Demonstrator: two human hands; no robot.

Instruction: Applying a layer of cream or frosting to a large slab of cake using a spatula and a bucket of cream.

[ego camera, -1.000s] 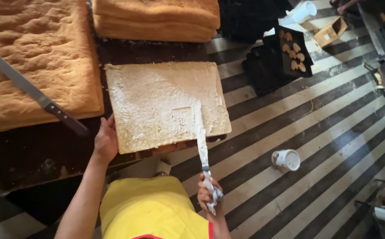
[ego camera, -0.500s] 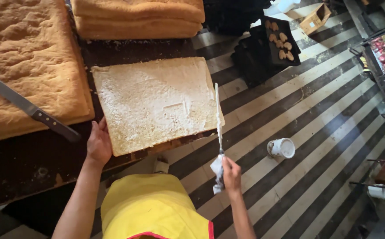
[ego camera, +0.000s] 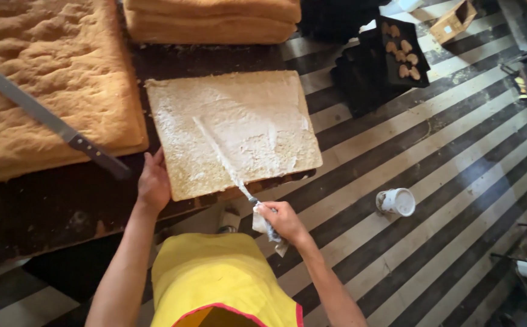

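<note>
A flat rectangular sponge cake sheet (ego camera: 239,127) coated with white cream lies on the dark table (ego camera: 45,212). My right hand (ego camera: 281,221) grips the handle of a long palette knife (ego camera: 218,151), whose blade lies diagonally across the creamed top, tip toward the far left. My left hand (ego camera: 153,181) presses against the sheet's near left corner, fingers on its edge. My yellow top fills the bottom centre.
A big bare sponge slab (ego camera: 39,85) lies at left with a long dark-handled knife (ego camera: 52,118) resting across it. Stacked sponge sheets (ego camera: 212,21) sit at the back. On the striped floor are a white cup (ego camera: 396,201), a dark tray of biscuits (ego camera: 402,51) and a small box (ego camera: 454,21).
The palette knife was off the sheet's right edge, pointing away; now its blade lies across the creamed top. My right hand has shifted left. My left hand stays at the corner.
</note>
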